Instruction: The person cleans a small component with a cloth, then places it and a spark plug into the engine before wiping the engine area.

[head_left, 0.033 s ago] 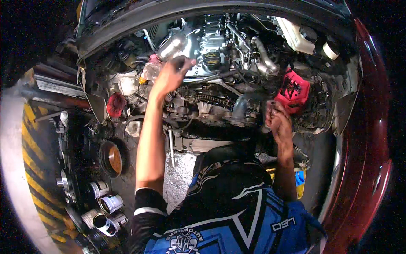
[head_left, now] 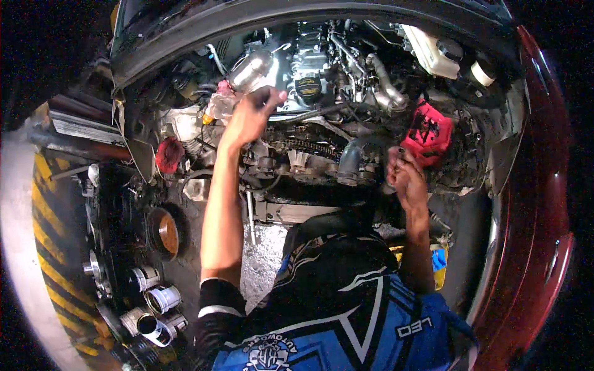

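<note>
Over the left side of the engine, my left hand hovers with thumb out to the right and the other fingers curled. Anything inside its grip is hidden. Just beyond it lies a shiny cylinder beside a wire hook, next to a bright patch of light. A pinkish cloth is by the wrist's left. Right of the fingertips sits a black oil filler cap. My right hand is palm up with fingers curled in, left of a red tray holding dark small parts. What those fingers hold, I cannot make out.
A chain and a thick hose cross the engine's front. A red rag lies at left. On the floor stand a round pan and several cylindrical containers. A dark red body panel borders the right.
My left hand has drawn slightly toward me, showing more of the shiny cylinder. The right hand has hardly shifted.
</note>
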`<state>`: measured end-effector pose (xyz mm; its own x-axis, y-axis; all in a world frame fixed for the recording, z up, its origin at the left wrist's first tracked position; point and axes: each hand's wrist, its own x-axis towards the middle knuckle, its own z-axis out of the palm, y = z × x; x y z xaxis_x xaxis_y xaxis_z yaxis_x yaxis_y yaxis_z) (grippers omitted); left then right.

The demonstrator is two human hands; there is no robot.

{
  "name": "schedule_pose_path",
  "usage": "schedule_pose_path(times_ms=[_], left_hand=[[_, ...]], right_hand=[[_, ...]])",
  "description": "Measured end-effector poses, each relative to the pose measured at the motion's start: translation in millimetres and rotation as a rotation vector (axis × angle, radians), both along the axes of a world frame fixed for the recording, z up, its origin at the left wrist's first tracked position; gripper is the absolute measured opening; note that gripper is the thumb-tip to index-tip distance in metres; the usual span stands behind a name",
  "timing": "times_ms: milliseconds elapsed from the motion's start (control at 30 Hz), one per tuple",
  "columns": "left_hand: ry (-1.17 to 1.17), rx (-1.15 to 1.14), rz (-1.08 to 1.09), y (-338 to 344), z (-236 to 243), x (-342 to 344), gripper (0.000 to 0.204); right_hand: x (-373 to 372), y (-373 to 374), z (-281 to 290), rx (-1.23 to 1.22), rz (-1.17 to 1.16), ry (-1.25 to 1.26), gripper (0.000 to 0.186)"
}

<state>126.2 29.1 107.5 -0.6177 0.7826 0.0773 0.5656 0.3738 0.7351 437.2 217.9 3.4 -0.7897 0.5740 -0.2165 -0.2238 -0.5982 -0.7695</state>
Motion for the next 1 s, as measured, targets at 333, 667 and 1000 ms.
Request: schedule_pose_path(times_ms=[333, 667, 1000], left_hand=[[-0.311, 0.284, -0.119, 8.3, -1.4, 106.7, 0.019], [-0.215, 0.236, -0.162, 20.9, -24.7, 146.8, 0.015], [-0.013, 0.225, -0.234, 35.9, -27.4, 169.1, 0.028]], right_hand=[[-32.0, -29.7, 58.0, 0.658, 0.033, -0.194, 0.016], [-31.1, -39.1, 38.4, 0.623, 0.152, -0.114, 0.015], [-15.9, -27.7, 17.7, 0.693, 0.017, -0.164, 0.019]])
